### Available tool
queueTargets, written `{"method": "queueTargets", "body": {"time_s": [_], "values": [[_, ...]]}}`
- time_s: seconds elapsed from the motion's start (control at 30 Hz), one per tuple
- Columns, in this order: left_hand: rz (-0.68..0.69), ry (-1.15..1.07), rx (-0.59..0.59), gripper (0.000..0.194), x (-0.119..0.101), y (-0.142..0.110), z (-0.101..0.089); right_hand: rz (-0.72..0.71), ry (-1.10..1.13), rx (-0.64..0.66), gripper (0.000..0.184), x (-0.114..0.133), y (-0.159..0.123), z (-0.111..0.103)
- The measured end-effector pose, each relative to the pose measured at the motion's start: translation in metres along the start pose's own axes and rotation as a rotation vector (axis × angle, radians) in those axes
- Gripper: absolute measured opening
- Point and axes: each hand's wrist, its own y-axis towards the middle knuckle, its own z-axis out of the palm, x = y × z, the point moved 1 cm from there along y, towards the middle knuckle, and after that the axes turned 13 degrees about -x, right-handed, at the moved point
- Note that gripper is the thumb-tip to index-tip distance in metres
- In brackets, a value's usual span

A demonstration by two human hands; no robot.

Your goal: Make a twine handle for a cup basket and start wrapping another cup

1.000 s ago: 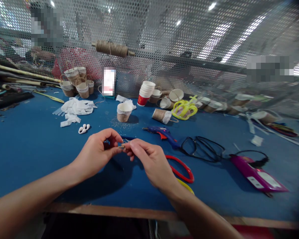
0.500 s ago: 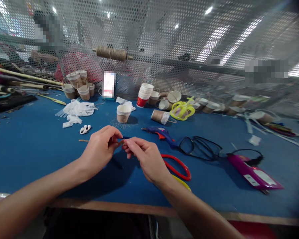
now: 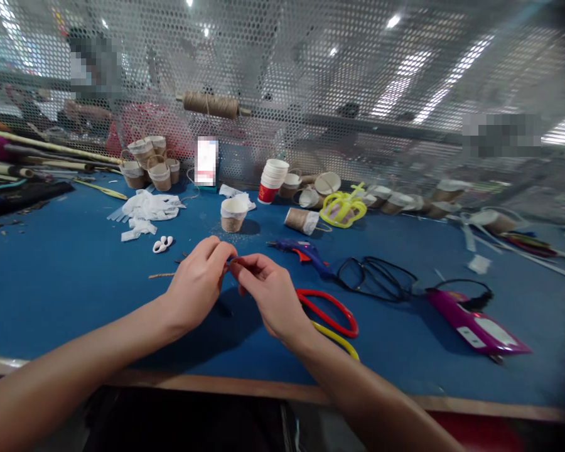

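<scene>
My left hand [image 3: 200, 276] and my right hand [image 3: 268, 292] meet above the blue table, their fingertips pinched together. Between them is a thin brown strand that looks like twine, mostly covered by the fingers. A brown twine end [image 3: 161, 275] shows just left of my left hand. Beyond the hands stands a small twine-wrapped cup [image 3: 233, 216] with a white cloth rim. To the right lies a blue glue gun [image 3: 304, 251] with a red trigger. Close to my right wrist are a red loop [image 3: 332, 311] and a yellow loop [image 3: 339, 342], partly hidden by the arm.
Several wrapped cups [image 3: 159, 172] with handles stand back left, beside white cloth scraps [image 3: 153, 205]. Stacked paper cups [image 3: 272, 181], a tipped wrapped cup [image 3: 301, 221] and a yellow pumpkin-shaped frame [image 3: 343, 209] lie behind. A black cable [image 3: 376, 282] leads toward a purple device [image 3: 478, 326].
My hands have drawn closer together, and the strand between the fingertips is now more hidden. Dark tips have come into sight left of my left hand. The view has shifted slightly.
</scene>
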Motion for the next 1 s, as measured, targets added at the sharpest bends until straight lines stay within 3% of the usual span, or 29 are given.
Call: {"method": "queueTargets", "body": {"time_s": [0.13,0.27,0.33,0.43,0.5,0.7,1.0], "values": [[0.018,-0.003,0.015,0.017,0.000,-0.002,0.004,-0.040,-0.056,-0.028,0.018,-0.003,0.001,0.001],[-0.098,-0.081,0.088,0.013,0.002,0.004,-0.002,-0.100,-0.101,-0.032,0.014,-0.001,0.003,-0.002],[-0.185,-0.153,0.216,0.019,0.004,0.008,-0.007,-0.126,-0.113,-0.044,0.015,0.002,0.004,-0.005],[-0.320,-0.376,0.500,0.016,0.008,0.010,-0.014,-0.146,-0.149,-0.044,0.015,0.008,0.004,-0.009],[-0.428,-0.509,0.588,0.022,0.010,0.010,-0.015,-0.154,-0.160,-0.035,0.014,0.011,0.004,-0.010],[-0.652,-0.688,0.470,0.017,0.009,0.006,-0.008,-0.181,-0.149,-0.058,0.012,0.013,0.000,-0.008],[-0.746,-0.763,0.356,0.013,0.003,0.003,-0.005,-0.135,-0.077,-0.077,0.018,0.012,-0.001,-0.006]]}}
